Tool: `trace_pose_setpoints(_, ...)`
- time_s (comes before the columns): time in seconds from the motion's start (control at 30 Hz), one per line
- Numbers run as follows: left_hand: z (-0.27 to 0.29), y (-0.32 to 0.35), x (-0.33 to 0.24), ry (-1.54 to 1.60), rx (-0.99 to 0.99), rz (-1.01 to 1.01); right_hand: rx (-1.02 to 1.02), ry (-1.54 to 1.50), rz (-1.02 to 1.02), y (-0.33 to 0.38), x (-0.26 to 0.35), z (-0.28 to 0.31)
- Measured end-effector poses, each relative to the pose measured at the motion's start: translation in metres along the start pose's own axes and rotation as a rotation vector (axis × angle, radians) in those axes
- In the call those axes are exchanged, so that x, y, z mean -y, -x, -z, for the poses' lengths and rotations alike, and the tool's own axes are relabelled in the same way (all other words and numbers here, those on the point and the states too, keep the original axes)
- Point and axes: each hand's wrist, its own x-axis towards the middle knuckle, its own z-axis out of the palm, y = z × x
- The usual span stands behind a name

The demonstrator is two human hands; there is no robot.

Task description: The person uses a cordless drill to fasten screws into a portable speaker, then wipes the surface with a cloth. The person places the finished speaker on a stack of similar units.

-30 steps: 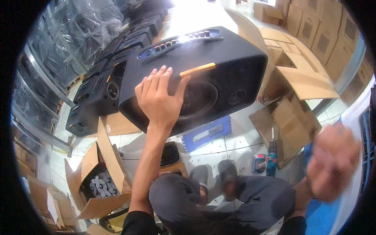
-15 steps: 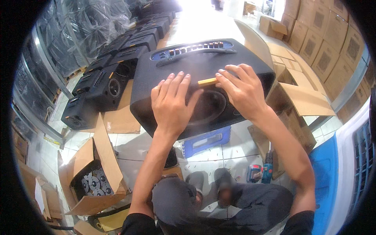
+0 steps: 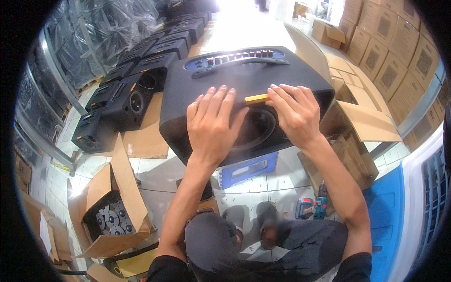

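A large black speaker cabinet (image 3: 206, 89) is in front of me, its control panel (image 3: 235, 57) with a row of knobs and a black strap handle (image 3: 242, 65) on top. Flat on its front upper edge lies my left hand (image 3: 211, 120), fingers stretched and thumb spread, holding nothing. A short yellow strip (image 3: 256, 98) sits at the middle of that edge. My right hand (image 3: 295, 110) rests over the edge with extended fingers, its fingertips touching the strip's right end; the thumb is hidden. Below the strip, the round driver (image 3: 258, 127) is partly covered by both hands.
More black speakers (image 3: 124, 103) stand in rows at left. An open carton (image 3: 138, 199) holds several round grey parts (image 3: 115, 218). Under the speaker is a blue stool (image 3: 249, 170). A cordless drill (image 3: 321, 202) stands at lower right near open cardboard boxes (image 3: 366, 120); stacked cartons (image 3: 390, 61) line the right.
The speaker and yellow strip appear slightly farther right in view. My right fingers have straightened and come down on the edge beside the strip. My left hand keeps its place on the cabinet.
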Motion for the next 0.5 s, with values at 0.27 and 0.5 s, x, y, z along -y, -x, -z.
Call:
trace_pose_setpoints(0.27,0.0010,-0.0002,-0.0002,0.008,0.005,0.002,-0.045,0.056,-0.002,0.0025,0.0058,-0.0036)
trace_pose_setpoints(0.5,0.0002,-0.0011,0.0006,-0.003,-0.003,-0.011,-0.018,0.054,-0.008,0.0021,0.0052,-0.0034)
